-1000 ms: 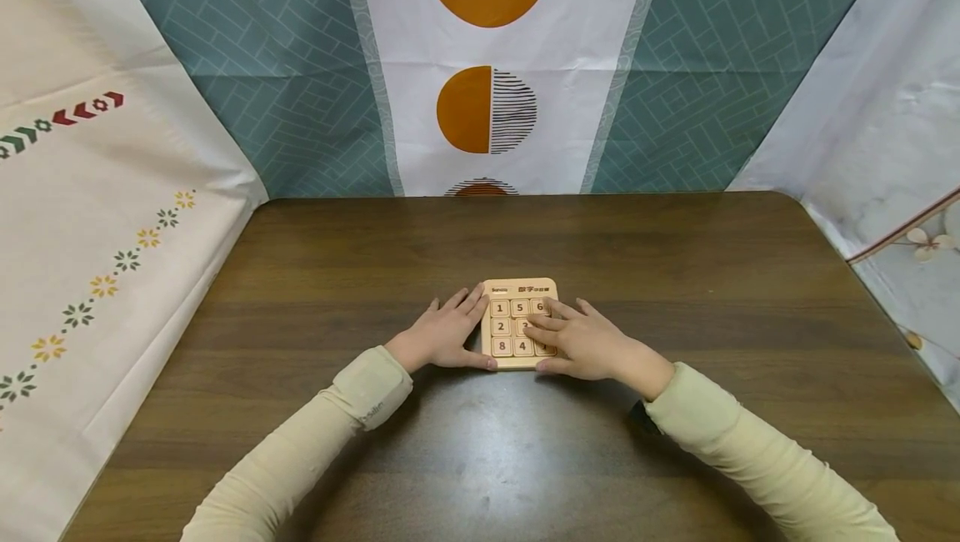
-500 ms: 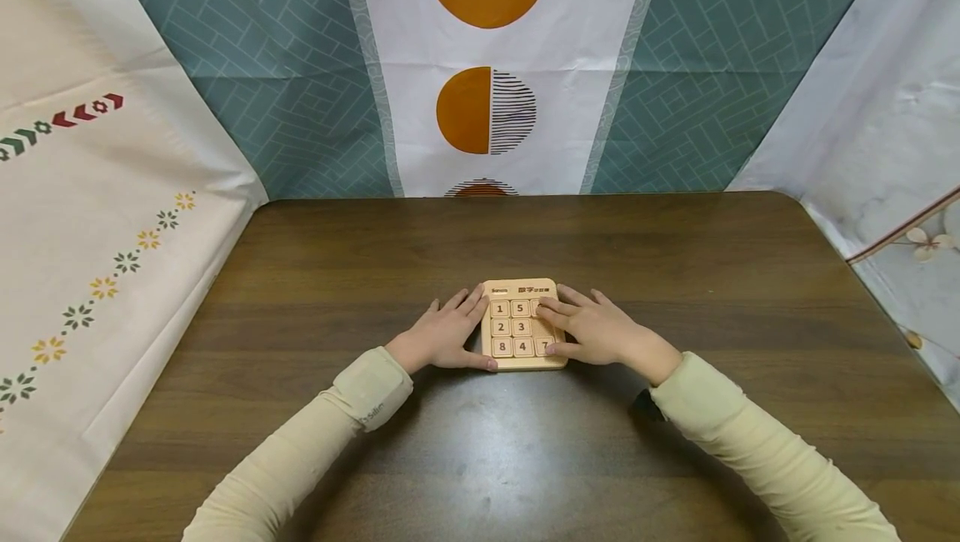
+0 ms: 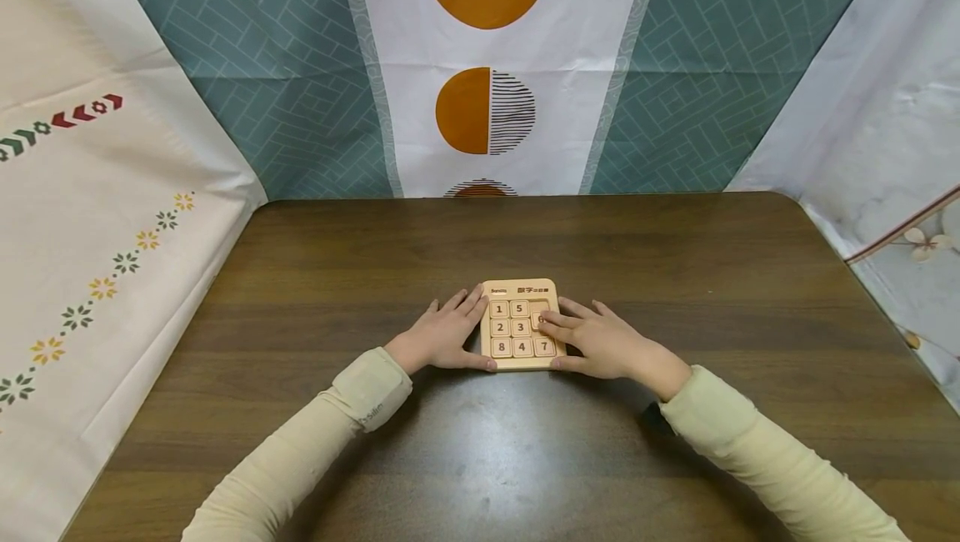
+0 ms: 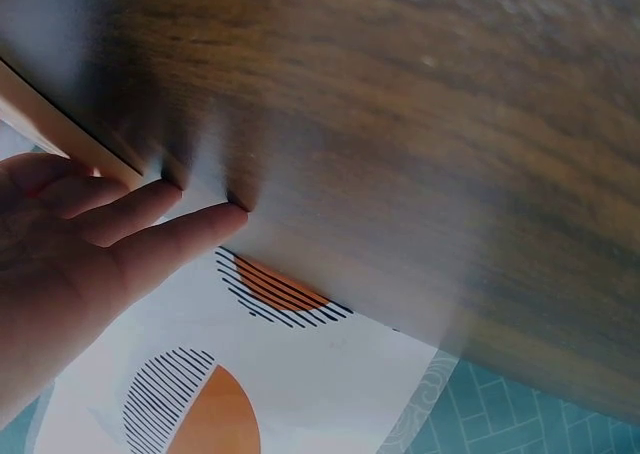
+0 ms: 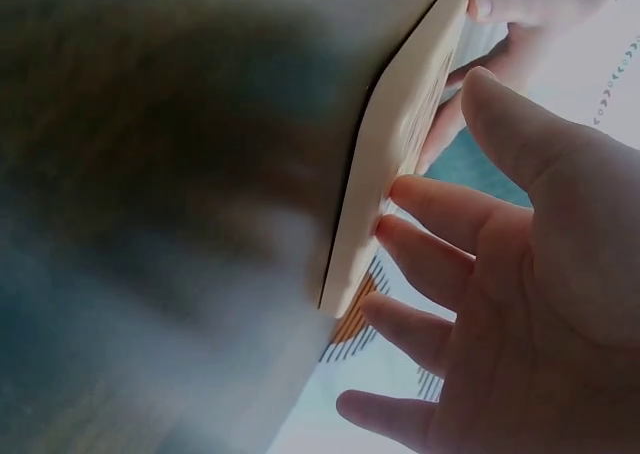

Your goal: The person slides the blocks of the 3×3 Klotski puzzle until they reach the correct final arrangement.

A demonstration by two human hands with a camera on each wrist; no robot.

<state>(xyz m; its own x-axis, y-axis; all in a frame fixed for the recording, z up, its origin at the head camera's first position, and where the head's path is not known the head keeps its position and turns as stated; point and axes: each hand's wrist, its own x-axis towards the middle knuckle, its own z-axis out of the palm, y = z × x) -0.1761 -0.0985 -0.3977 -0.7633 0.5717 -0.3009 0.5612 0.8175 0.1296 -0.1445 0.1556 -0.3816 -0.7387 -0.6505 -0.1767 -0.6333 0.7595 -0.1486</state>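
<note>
A wooden number sliding puzzle lies flat on the table, its numbered square tiles set in a frame. My left hand rests along its left side, fingers stretched out at the upper left edge and thumb at the lower left corner. With extended fingers, my right hand touches the tile marked 6, partly covering it, in the right column's middle slot. The top right slot is vacant. In the right wrist view, two fingertips touch the puzzle's frame area, while the other fingers are spread apart.
The brown wooden table extends around the puzzle on all sides. A patterned green and white cloth hangs behind its back edge. Light cloths hang at the left and right.
The tile marked 6 has slid down from the top right slot to the middle right slot under my right fingertips. The right hand has shifted slightly rightward; the left hand stays in place.
</note>
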